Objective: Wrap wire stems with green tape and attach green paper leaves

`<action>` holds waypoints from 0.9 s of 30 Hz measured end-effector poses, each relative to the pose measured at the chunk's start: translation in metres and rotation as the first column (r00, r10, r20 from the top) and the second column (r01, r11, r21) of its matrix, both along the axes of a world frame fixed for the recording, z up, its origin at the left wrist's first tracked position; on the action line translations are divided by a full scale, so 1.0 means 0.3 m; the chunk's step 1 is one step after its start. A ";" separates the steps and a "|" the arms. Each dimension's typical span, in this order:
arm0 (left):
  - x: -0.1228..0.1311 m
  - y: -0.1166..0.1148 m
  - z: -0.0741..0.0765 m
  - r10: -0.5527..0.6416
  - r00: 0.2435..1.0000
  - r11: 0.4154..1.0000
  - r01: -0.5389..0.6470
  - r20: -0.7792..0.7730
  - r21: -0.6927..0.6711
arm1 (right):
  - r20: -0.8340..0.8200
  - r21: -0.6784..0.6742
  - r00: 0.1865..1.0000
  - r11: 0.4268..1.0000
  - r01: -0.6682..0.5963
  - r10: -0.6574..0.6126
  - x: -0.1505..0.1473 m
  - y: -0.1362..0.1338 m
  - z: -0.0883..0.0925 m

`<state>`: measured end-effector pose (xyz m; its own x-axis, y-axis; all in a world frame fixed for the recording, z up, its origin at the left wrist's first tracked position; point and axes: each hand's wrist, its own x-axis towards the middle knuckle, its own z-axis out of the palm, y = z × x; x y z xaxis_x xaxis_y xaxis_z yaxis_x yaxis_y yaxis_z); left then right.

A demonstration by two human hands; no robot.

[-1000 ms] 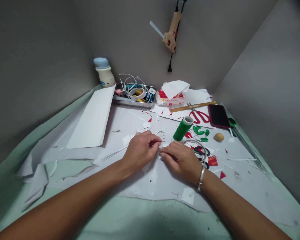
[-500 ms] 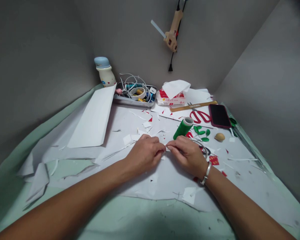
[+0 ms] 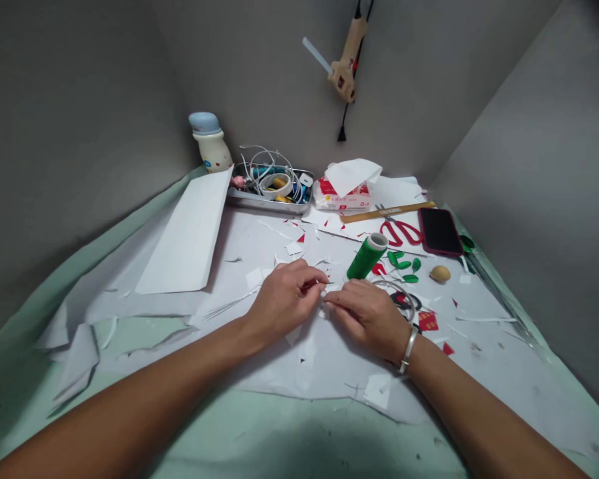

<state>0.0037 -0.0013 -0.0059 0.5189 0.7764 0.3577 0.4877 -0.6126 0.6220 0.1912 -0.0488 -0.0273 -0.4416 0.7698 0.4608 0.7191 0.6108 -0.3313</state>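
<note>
My left hand [image 3: 288,296] is pinched closed, with a thin dark tip poking out past its fingertips toward the right; the thing is too fine to name. Close beside it, my right hand [image 3: 367,313], with a silver bangle [image 3: 408,349] on the wrist, has its thumb and forefinger pressed together. Something small and whitish shows at those fingertips, too small to make out. Just behind the right hand stands a green thread spool [image 3: 367,256], tilted. Thin wires [image 3: 233,303] lie left of my left hand. A white ring-shaped coil [image 3: 404,293] and dark-handled scissors [image 3: 413,301] lie partly behind the right hand.
Paper scraps litter the white paper [image 3: 259,239]. A metal tray [image 3: 274,205] of supplies, a tissue pack [image 3: 342,196], red scissors [image 3: 402,233], a phone [image 3: 440,231] and green leaf shapes [image 3: 410,279] lie further back. A folded white sheet [image 3: 190,233] stands left; a glue gun [image 3: 347,63] hangs above.
My fingertips, which were meeting, have come slightly apart. The left fingers have lifted a little, and a thin dark tip now shows; the right hand has shifted slightly down and left.
</note>
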 end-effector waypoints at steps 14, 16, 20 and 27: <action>0.002 -0.012 0.016 -0.200 0.979 0.976 0.202 0.031 -0.079 | -0.231 -0.093 0.967 0.992 0.089 -0.109 0.028 0.028 -0.014; 0.003 -0.011 0.022 -0.142 0.985 0.980 0.153 0.094 -0.127 | -0.152 -0.073 0.985 0.995 0.068 -0.079 0.024 0.024 -0.014; 0.001 -0.001 0.014 -0.030 0.998 0.996 0.035 0.062 -0.081 | 0.008 -0.024 1.000 1.000 0.015 -0.015 0.010 0.006 -0.002; -0.005 0.005 -0.011 -0.145 0.970 0.982 0.165 -0.197 0.093 | -0.060 0.054 0.996 0.996 0.065 -0.062 0.014 0.006 0.008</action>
<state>0.0021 0.0001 -0.0094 0.6958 0.6433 0.3193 0.4836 -0.7484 0.4539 0.1954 -0.0470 -0.0249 -0.3634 0.7676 0.5279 0.7375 0.5833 -0.3404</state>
